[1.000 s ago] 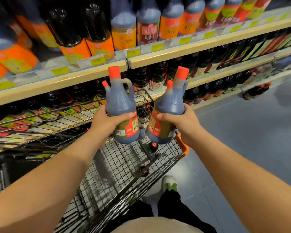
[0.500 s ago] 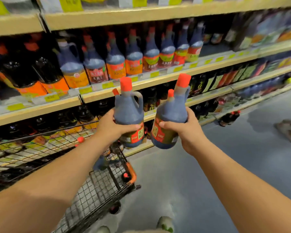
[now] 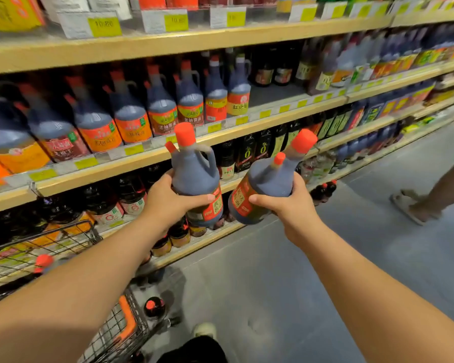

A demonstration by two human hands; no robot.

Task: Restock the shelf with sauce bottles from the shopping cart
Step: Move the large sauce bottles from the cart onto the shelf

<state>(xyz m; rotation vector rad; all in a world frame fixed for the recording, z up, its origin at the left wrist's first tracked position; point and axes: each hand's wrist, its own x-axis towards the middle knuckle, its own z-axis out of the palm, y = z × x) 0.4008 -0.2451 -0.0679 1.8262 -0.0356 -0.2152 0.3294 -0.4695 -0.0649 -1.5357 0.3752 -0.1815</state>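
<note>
A pale shoe stands on the grey floor at the bottom edge. Just left of it is the wire cart with an orange corner piece. A red-capped bottle lies inside the cart behind the left forearm. A second red cap shows low beside the cart's corner, but whether it sits in the cart or on the floor cannot be told.

Both bare arms reach forward over the aisle. The left grip is wrapped round the belly of the left jug, with the thumb lying across the front above the label. This jug stands upright, its red cap on top and its handle facing right. The right grip clasps the right jug in the same way, thumb in front. That jug tilts, with its cap leaning right and away. The two jugs are held just beside each other in the air, to the right of the cart and in front of the shelving.

Behind them a wooden shelf carries a row of like jugs with red caps and orange or red labels. A bare gap lies to the right of the row. The boards below hold dark bottles, and yellow price tags line the board above.

Far right, a passer-by's sandalled foot is on the floor.
</note>
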